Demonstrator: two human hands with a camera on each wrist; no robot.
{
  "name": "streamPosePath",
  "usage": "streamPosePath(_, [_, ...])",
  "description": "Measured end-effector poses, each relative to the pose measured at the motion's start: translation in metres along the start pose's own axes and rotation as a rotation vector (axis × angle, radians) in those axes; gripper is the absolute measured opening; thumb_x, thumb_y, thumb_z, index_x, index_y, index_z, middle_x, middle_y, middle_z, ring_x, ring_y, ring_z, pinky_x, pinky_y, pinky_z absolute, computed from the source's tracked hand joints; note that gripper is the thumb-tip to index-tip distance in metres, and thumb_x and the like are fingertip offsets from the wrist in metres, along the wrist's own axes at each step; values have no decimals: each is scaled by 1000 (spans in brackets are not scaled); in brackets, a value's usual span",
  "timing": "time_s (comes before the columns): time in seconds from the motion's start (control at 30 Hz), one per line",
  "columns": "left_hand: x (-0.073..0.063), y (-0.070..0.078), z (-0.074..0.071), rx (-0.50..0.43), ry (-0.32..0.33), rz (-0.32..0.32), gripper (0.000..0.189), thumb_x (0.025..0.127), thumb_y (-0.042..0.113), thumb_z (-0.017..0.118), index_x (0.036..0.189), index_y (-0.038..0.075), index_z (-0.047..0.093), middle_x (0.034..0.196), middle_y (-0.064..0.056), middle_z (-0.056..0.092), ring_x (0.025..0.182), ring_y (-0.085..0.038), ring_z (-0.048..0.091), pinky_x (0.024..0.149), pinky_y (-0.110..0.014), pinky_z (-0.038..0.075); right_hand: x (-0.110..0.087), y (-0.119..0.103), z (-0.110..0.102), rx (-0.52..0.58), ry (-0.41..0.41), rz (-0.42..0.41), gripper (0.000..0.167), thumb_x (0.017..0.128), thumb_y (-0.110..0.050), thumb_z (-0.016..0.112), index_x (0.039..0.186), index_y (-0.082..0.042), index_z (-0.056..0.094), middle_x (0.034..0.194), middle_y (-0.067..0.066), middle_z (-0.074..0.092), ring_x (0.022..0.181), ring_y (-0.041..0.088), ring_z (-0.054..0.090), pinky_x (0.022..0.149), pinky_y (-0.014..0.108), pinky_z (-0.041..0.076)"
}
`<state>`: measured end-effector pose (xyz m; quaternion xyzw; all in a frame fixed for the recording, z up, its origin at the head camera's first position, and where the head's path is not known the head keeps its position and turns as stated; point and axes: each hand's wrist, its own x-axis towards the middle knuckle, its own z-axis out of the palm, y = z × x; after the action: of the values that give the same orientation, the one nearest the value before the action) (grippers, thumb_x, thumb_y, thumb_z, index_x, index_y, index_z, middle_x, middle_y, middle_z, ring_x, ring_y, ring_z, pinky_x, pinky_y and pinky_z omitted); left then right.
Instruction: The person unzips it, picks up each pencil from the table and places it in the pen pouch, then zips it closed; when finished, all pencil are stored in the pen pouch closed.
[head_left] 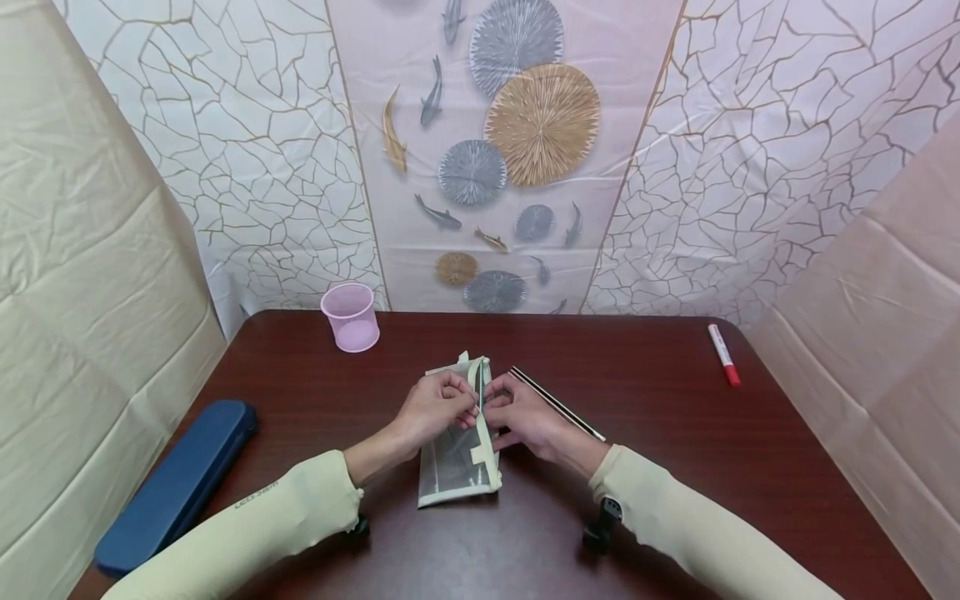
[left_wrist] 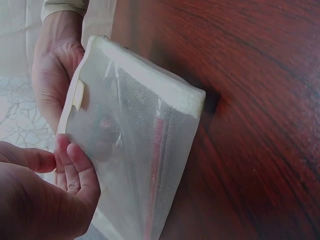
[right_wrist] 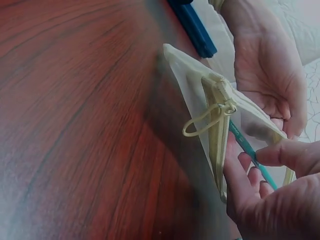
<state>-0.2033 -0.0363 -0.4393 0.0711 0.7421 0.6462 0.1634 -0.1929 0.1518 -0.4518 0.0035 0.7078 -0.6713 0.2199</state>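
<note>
A cream-trimmed mesh zip pouch [head_left: 452, 471] is held tilted over the table, its zipped mouth partly spread. My left hand [head_left: 441, 406] pinches the rim of that mouth between thumb and fingers. Across from it, my right hand [head_left: 528, 421] has its fingers at the opening. In the right wrist view a slim green pencil [right_wrist: 244, 144] slants into the pouch, with the right thumb and fingers gripping it. Through the mesh, the left wrist view shows a slender red pencil [left_wrist: 156, 150] inside. A zipper pull loop [right_wrist: 200, 125] hangs at the pouch's end.
Slim black-and-cream striped sticks [head_left: 558, 406] lie just beyond the right hand. A pink cup [head_left: 352, 321] stands at the back left, and a long blue case [head_left: 176, 487] lies along the left edge. At the back right is a white marker with a red cap [head_left: 723, 354].
</note>
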Motion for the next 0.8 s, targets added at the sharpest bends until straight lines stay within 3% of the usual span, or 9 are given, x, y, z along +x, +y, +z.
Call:
streamPosePath(0.27, [-1, 1, 1, -13, -14, 28, 10, 94, 3, 64, 103, -1, 64, 78, -5, 73, 67, -12, 71, 66, -27, 64, 1, -2, -1, -50, -1, 3, 40, 92, 6, 62, 130, 6, 50, 103, 13, 66, 82, 19, 69, 65, 37, 65])
streamPosePath(0.5, [1, 1, -1, -1, -5, 27, 10, 94, 5, 65, 102, 0, 65, 77, -5, 75, 66, -12, 71, 67, -28, 64, -2, -11, -10, -63, 52, -46, 36, 96, 1, 66, 128, 7, 51, 94, 14, 67, 79, 22, 70, 68, 44, 68])
streamPosePath(0.8, [0, 1, -3, -15, -3, 25, 11, 94, 5, 67, 103, 0, 65, 79, -6, 76, 66, -11, 72, 66, -28, 64, -8, -22, -43, -186, 125, -149, 33, 100, -9, 69, 125, 7, 55, 111, 26, 67, 85, 31, 71, 64, 43, 67])
